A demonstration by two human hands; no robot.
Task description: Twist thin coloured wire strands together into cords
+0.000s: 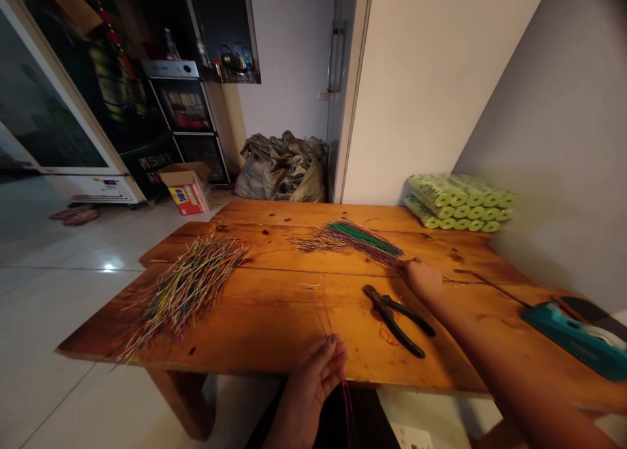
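Observation:
Near the table's front edge, my left hand [329, 364] pinches a few thin red wires [347, 403], which stick out above the fingers and hang below them. My right hand [418, 276] reaches to the right end of a bundle of green and dark red wires [365, 240]; its fingertips are at the wire ends, and what they grip is too small to tell. Black-handled pliers [399, 321] lie between my hands. A large loose pile of multicoloured wires [189, 289] covers the left part of the table.
The wooden table [274, 292] also bears stacked green rolls [458, 204] at the back right and a teal tape dispenser [575, 338] at the right. Beyond it are large sacks [284, 168], an open cardboard box [189, 191] and a cabinet [191, 109].

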